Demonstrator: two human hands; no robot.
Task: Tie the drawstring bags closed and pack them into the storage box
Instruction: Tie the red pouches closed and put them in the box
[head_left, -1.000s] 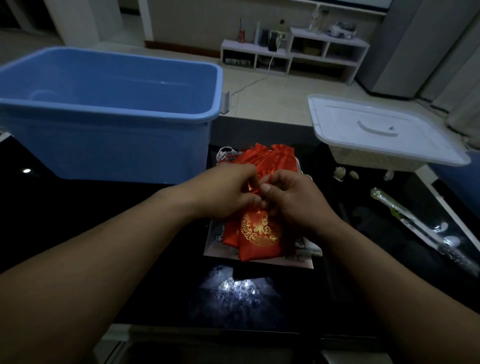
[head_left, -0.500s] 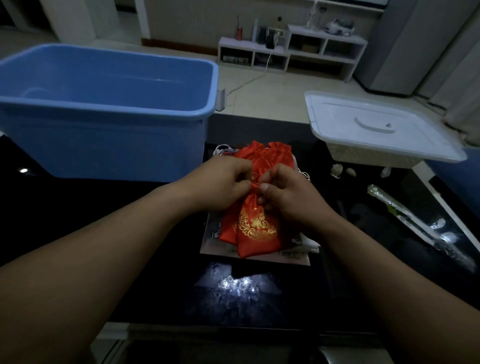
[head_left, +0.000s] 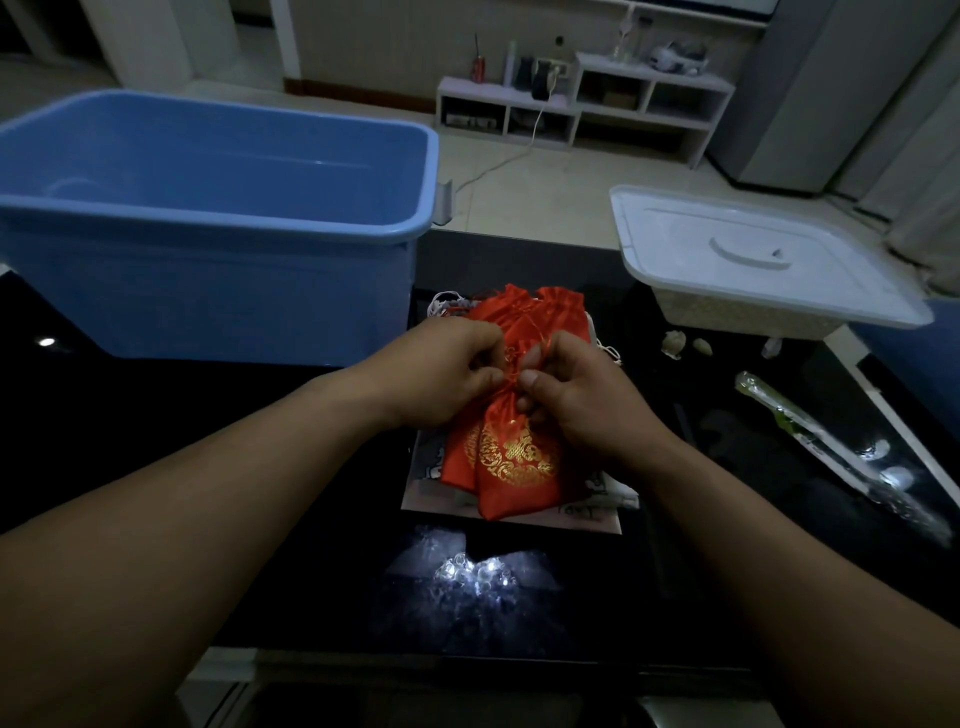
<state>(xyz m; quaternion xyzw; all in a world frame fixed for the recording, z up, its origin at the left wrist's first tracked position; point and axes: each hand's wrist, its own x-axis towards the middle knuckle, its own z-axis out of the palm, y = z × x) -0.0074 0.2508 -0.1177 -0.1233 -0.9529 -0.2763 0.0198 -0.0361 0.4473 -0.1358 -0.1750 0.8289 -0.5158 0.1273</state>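
A red drawstring bag (head_left: 517, 465) with a gold emblem lies on top of a small pile of red bags (head_left: 540, 312) on the black table. My left hand (head_left: 441, 374) and my right hand (head_left: 582, 400) meet at its gathered neck, each pinching the red cord there between thumb and fingers. The open blue storage box (head_left: 218, 291) stands at the back left, its inside showing no bags.
A white lid (head_left: 753, 254) rests on a pale basket at the back right. A long clear-wrapped stick (head_left: 831, 452) lies along the right edge. Small pale bits (head_left: 675, 343) sit below the basket. Printed paper (head_left: 597, 514) lies under the bags.
The neck of the top bag has drawn tighter and my hands have shifted slightly apart on the cord. The view has tilted a little.
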